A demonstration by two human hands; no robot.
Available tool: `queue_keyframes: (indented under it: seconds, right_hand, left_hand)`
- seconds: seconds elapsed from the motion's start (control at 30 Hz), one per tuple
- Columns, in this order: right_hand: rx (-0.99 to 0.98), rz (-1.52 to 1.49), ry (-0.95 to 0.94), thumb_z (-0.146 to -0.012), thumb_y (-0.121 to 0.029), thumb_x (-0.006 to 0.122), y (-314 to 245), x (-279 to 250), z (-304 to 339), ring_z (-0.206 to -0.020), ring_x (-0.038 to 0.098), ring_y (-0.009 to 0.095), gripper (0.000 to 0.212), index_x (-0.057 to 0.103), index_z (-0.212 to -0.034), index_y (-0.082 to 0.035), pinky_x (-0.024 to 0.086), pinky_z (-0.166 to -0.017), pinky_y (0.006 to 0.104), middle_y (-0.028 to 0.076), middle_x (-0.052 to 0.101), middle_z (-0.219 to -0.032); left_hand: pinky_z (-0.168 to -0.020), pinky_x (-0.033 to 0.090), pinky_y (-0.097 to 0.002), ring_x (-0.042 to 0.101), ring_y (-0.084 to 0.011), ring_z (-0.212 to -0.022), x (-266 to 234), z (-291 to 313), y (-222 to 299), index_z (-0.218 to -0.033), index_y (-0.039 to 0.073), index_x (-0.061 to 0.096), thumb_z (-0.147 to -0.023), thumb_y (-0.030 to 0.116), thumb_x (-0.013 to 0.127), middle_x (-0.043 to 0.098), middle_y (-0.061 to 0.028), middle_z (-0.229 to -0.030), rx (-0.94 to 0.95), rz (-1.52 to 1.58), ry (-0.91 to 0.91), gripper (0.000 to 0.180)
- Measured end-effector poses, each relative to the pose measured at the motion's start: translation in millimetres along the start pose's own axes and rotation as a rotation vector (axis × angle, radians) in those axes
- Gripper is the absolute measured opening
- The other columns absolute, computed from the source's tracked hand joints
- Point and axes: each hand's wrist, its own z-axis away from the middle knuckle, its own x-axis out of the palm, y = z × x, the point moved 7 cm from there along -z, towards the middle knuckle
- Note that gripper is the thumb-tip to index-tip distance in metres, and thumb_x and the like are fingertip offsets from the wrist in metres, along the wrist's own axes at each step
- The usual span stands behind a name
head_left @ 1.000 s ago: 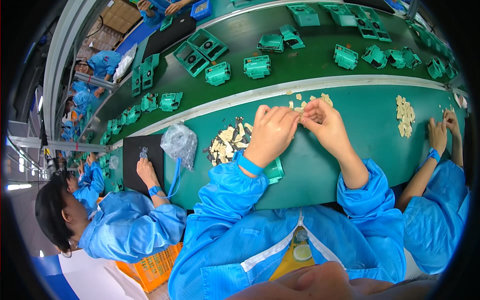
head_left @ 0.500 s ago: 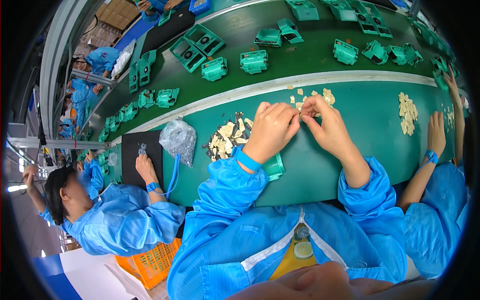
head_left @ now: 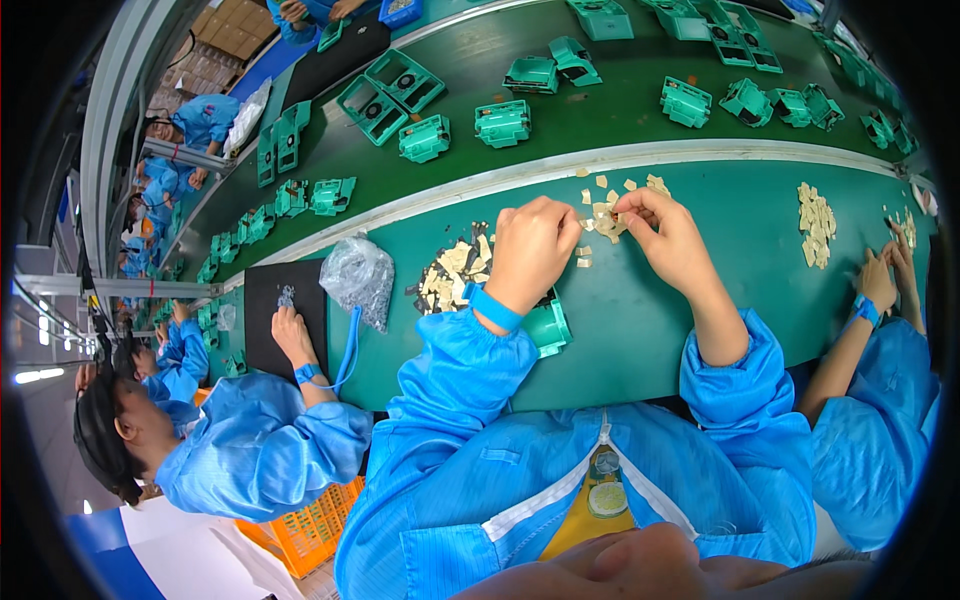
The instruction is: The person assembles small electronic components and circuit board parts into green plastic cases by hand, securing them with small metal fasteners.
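My left hand (head_left: 530,248) rests on the green worktop (head_left: 700,320) with its fingers curled under; whether they hold anything is hidden. My right hand (head_left: 668,235) is a little to its right, thumb and forefinger pinched on a small beige piece (head_left: 612,216) among several loose ones. Two more beige bits (head_left: 581,256) lie between my hands. A pile of beige and black pieces (head_left: 452,272) sits just left of my left hand. A teal plastic part (head_left: 548,328) lies under my left wrist.
Teal housings (head_left: 500,122) ride a dark conveyor belt (head_left: 600,110) beyond the worktop. A crumpled clear bag (head_left: 358,282) and black mat (head_left: 262,300) lie left, by a co-worker's hand (head_left: 290,335). Another co-worker's hands (head_left: 885,275) work at right near a beige pile (head_left: 815,222).
My hands, pinched together a second ago, have parted. The left hand dropped toward the worktop, and the right reached down to the loose beige pieces. The right-hand co-worker's raised arm came back down.
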Motion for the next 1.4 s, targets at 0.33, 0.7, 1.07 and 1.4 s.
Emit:
queue_keyframes:
  seconds: [0.33, 0.7, 1.07, 1.4]
  right_hand:
    - [-0.024, -0.044, -0.025, -0.091, 0.000, 0.061, -7, 2, 1, -0.081, 0.064, 0.015, 0.008, 0.061, -0.099, 0.001, 0.052, -0.075, 0.0301, 0.007, 0.067, -0.090]
    - [-0.070, -0.004, -0.030, -0.089, 0.001, 0.061, -10, 1, 2, -0.075, 0.062, 0.015, 0.006, 0.058, -0.094, -0.001, 0.051, -0.071, 0.0301, 0.007, 0.064, -0.083]
    - [-0.379, 0.230, 0.103, -0.082, -0.005, 0.070, -40, -6, 11, -0.081, 0.060, 0.028, 0.009, 0.065, -0.087, 0.000, 0.051, -0.071, 0.0369, 0.010, 0.059, -0.083]
    - [-0.358, 0.324, -0.028, -0.082, -0.005, 0.065, -30, -4, 13, -0.081, 0.058, 0.031, 0.007, 0.063, -0.084, 0.001, 0.048, -0.073, 0.0419, 0.012, 0.059, -0.084]
  left_hand:
    - [-0.083, 0.050, -0.0393, 0.066, -0.0307, -0.093, 4, -4, 19, -0.101, 0.002, 0.072, -0.088, 0.013, 0.067, 0.071, -0.0121, -0.102, 0.103, 0.149, -0.025, 0.017]
    - [-0.090, 0.043, -0.0378, 0.062, -0.0250, -0.106, 9, -3, 11, -0.102, 0.007, 0.074, -0.089, 0.017, 0.068, 0.071, -0.0055, -0.110, 0.013, 0.146, -0.075, 0.018]
    - [-0.088, 0.038, -0.0357, 0.065, -0.0208, -0.084, 19, -3, 12, -0.091, 0.008, 0.072, -0.087, 0.017, 0.070, 0.070, -0.0034, -0.084, -0.092, 0.280, -0.176, 0.010]
    - [-0.081, 0.037, -0.0349, 0.063, -0.0187, -0.080, 20, -1, 30, -0.091, 0.010, 0.073, -0.087, 0.016, 0.071, 0.070, -0.0016, -0.082, 0.076, 0.096, -0.181, 0.008]
